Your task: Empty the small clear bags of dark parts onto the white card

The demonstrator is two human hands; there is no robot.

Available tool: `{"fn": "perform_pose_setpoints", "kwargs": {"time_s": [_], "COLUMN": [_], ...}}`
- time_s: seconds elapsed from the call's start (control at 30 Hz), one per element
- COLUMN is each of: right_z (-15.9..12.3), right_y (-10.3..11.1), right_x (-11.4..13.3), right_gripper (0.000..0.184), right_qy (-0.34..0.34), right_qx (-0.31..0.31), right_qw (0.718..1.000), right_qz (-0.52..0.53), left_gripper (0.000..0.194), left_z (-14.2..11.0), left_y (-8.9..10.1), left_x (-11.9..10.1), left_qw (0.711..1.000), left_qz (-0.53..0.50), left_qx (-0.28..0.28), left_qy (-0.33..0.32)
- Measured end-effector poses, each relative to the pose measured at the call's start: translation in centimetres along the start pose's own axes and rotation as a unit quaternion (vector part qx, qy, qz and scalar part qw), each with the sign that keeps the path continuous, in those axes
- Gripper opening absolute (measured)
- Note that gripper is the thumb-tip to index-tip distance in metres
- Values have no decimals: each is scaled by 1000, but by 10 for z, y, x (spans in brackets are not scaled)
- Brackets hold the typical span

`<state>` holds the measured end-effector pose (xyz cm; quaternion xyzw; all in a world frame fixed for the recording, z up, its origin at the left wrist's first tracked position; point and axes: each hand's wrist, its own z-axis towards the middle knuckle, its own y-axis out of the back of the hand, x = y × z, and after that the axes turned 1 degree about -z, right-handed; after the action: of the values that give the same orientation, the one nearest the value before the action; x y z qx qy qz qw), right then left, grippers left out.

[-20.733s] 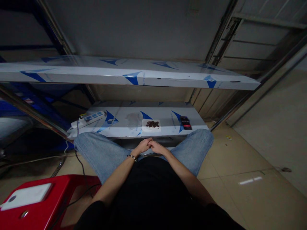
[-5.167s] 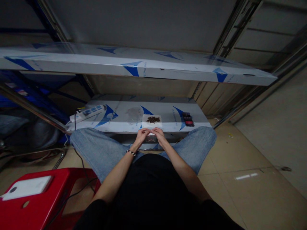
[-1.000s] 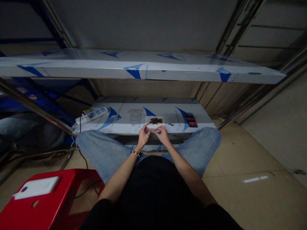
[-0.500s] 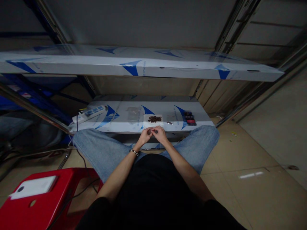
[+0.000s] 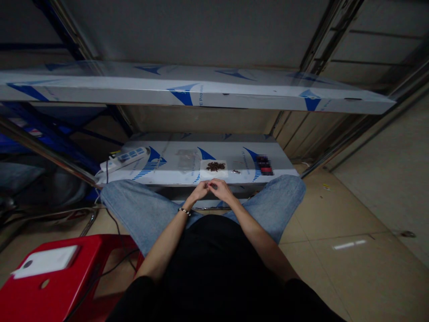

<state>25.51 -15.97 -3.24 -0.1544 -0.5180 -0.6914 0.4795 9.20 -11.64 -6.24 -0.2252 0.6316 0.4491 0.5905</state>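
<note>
My left hand [image 5: 199, 191] and my right hand [image 5: 219, 189] meet fingertip to fingertip just in front of the low metal shelf [image 5: 174, 172], above my lap. Both pinch a small thing between them that is too small to make out. Just beyond my fingers a white sheet [image 5: 213, 169] lies on the shelf with a heap of small dark brown pieces [image 5: 215, 167] on it. A tiny metallic item [image 5: 236, 171] lies on the shelf to the right of the sheet. A clear plastic bag [image 5: 186, 159] lies to the left of the sheet.
A white power strip [image 5: 126, 157] with a cable sits at the shelf's left end. A small dark and red object [image 5: 264, 165] rests at the right. An upper shelf [image 5: 187, 91] overhangs. A red stool [image 5: 63, 277] carrying a white device [image 5: 45, 267] stands at my left.
My hands have drawn back from the white sheet to the shelf's front edge and closed together. The small metallic item now lies on the shelf to the right of the sheet.
</note>
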Motion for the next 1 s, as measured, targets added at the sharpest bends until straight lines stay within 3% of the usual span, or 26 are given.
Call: {"fn": "perform_pose_setpoints", "kwargs": {"time_s": [0.13, 0.3, 0.7, 0.87, 1.0], "right_z": [-1, -2, -11, -6, -2], "right_y": [2, 3, -8, -5, -1], "right_x": [2, 5, 5, 12, 1], "right_gripper": [20, 35, 35, 51, 53], "right_qy": [-5, -36, -25, 24, 9], "right_qx": [6, 56, 109, 60, -54], "right_qw": [1000, 998, 994, 998, 998], "right_qz": [6, 1, -17, -25, -30], "left_gripper": [20, 18, 33, 32, 21], "left_z": [-5, -15, -19, -15, -13], "left_y": [1, 2, -3, 4, 8], "left_x": [-5, -13, -28, -28, -24], "left_qw": [995, 975, 977, 974, 968], "left_qz": [95, 221, 206, 213, 229], "left_qx": [-1, -7, 24, -51, -101], "left_qy": [-32, -20, -55, -53, -28]}}
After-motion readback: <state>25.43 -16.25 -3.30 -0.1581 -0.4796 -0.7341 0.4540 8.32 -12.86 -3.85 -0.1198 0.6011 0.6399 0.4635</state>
